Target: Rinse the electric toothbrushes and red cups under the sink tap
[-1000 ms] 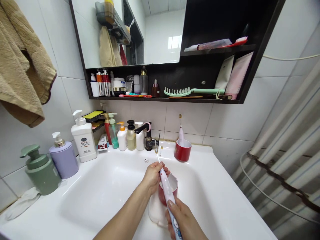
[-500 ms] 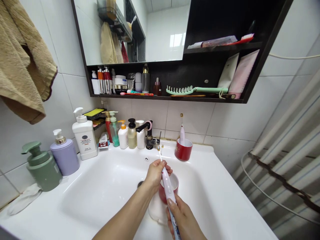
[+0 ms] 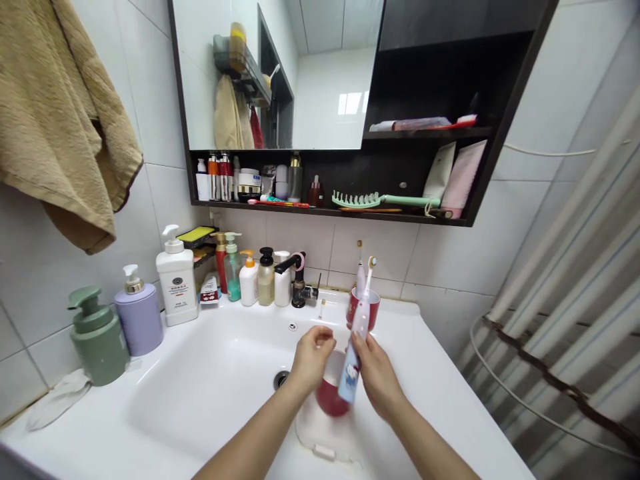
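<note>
Your one camera sits on your head; it looks ahead and down into the white sink (image 3: 210, 373); your arms (image 3: 253, 433) come in from the bottom edge, and your left hand (image 3: 311, 357) and right hand (image 3: 377, 373) show up close, low in the middle; the tap (image 3: 299, 287) is farther back; above it you see the dark cabinet (image 3: 450, 73) and its mirror (image 3: 325, 87), both cut off at the top; a brown towel (image 3: 70, 133) fills the top left corner.

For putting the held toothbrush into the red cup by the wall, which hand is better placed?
Probably the right hand: it holds the toothbrush, and the rear cup stands toward its side. The left hand is apart from the brush.
</note>
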### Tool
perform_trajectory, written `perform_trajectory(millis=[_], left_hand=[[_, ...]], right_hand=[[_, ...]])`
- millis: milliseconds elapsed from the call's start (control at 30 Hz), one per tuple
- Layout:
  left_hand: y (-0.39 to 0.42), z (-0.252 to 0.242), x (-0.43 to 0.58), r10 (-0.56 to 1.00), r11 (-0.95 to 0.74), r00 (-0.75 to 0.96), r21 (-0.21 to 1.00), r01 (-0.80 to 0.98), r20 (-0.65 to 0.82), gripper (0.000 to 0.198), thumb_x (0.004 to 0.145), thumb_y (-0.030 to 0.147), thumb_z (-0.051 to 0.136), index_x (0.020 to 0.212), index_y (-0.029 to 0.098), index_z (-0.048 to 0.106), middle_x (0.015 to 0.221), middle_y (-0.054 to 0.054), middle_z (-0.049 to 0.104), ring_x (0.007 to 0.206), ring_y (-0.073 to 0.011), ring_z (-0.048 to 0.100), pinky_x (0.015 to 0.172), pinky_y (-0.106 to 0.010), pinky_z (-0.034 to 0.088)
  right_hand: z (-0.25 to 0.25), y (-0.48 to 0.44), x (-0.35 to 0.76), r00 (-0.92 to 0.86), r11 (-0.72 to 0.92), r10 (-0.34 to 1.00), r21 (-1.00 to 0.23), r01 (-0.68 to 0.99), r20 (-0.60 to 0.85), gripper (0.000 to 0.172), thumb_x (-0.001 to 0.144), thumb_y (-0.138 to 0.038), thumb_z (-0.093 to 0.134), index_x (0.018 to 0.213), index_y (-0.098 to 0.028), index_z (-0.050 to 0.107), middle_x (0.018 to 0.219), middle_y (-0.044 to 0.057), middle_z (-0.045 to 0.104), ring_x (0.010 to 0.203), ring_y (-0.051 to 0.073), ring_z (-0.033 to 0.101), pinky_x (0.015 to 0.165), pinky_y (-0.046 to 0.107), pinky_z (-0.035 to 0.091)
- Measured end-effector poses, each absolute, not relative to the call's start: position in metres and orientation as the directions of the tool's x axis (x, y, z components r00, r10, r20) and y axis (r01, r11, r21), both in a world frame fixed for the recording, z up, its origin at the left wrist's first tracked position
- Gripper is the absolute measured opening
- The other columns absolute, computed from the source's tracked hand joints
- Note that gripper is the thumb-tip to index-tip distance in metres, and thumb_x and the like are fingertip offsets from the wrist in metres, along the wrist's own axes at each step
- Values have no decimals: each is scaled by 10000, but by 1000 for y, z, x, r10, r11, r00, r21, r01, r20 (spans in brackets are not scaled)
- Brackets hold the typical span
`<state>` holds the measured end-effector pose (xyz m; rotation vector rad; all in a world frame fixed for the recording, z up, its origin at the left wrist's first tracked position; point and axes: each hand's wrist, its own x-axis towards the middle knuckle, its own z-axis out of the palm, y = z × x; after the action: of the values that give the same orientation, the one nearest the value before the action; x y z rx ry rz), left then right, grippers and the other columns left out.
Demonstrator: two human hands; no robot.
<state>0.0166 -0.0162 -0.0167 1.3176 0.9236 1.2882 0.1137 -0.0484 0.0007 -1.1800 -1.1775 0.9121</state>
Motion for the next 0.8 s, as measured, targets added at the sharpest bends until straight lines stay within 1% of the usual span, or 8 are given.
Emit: perform_trajectory(millis=[67, 133, 200, 267, 400, 567, 633, 800], left_hand=[[-21, -28, 12, 943, -307, 184, 938, 163, 277, 122, 574, 143, 459, 683, 158, 511, 726, -32, 523, 693, -127, 469, 682, -252, 330], [-29, -38, 9, 919, -381, 255, 840, 387, 300, 163, 552, 115, 455, 688, 170, 524, 749, -30, 518, 726, -147, 452, 684, -263, 321], [-35, -46, 10, 899, -424, 338, 740, 522, 277, 188, 530, 100, 458, 686, 176, 529, 777, -34, 512, 765, -170, 432, 687, -275, 312], [-37, -52, 11, 887, -446, 391, 678, 585, 247, 197, 521, 81, 446, 674, 176, 527, 788, -37, 508, 788, -181, 416, 690, -279, 304], [-35, -55, 15, 878, -465, 406, 658, 593, 254, 194, 526, 43, 399, 619, 172, 510, 747, -41, 504, 766, -185, 416, 670, -281, 302], [-39, -41, 22, 801, -560, 516, 683, 468, 303, 172, 537, 55, 429, 607, 194, 504, 756, -34, 504, 774, -190, 413, 673, -282, 301], [-41, -31, 31, 743, -631, 577, 641, 437, 339, 159, 544, 69, 444, 626, 190, 507, 758, -36, 505, 781, -190, 412, 676, -280, 305], [-31, -4, 74, 580, -798, 687, 471, 375, 437, 98, 570, 113, 466, 643, 166, 504, 758, -61, 502, 771, -196, 421, 657, -280, 326]], right_hand=[[3, -32, 117, 210, 220, 949, -972, 87, 233, 285, 652, -418, 395, 802, -179, 438, 598, -30, 459, 573, 98, 441, 521, 196, 362], [-2, -20, 117, 221, 228, 943, -967, 112, 248, 287, 651, -402, 399, 829, -179, 422, 598, -32, 457, 558, 98, 439, 521, 201, 364], [-12, -14, 114, 217, 227, 942, -962, 149, 255, 307, 651, -389, 396, 873, -176, 400, 611, -27, 474, 554, 103, 454, 528, 212, 371], [-23, -12, 113, 198, 216, 946, -956, 199, 255, 310, 649, -384, 392, 869, -167, 414, 621, -14, 502, 556, 114, 473, 535, 228, 376], [-37, -18, 119, 156, 196, 954, -924, 329, 258, 256, 631, -373, 407, 701, -150, 512, 624, 14, 544, 576, 135, 490, 550, 242, 368], [-38, -28, 137, 139, 162, 958, -874, 459, 251, 303, 635, -397, 385, 586, -138, 535, 551, 13, 551, 536, 138, 486, 505, 232, 355], [-31, -32, 152, 163, 134, 955, -854, 503, 246, 340, 644, -420, 360, 602, -133, 538, 533, 13, 551, 516, 139, 482, 481, 231, 348], [2, -34, 203, 247, 39, 938, -783, 621, 243, 369, 665, -426, 329, 631, -126, 542, 552, 29, 563, 524, 146, 493, 477, 235, 341]])
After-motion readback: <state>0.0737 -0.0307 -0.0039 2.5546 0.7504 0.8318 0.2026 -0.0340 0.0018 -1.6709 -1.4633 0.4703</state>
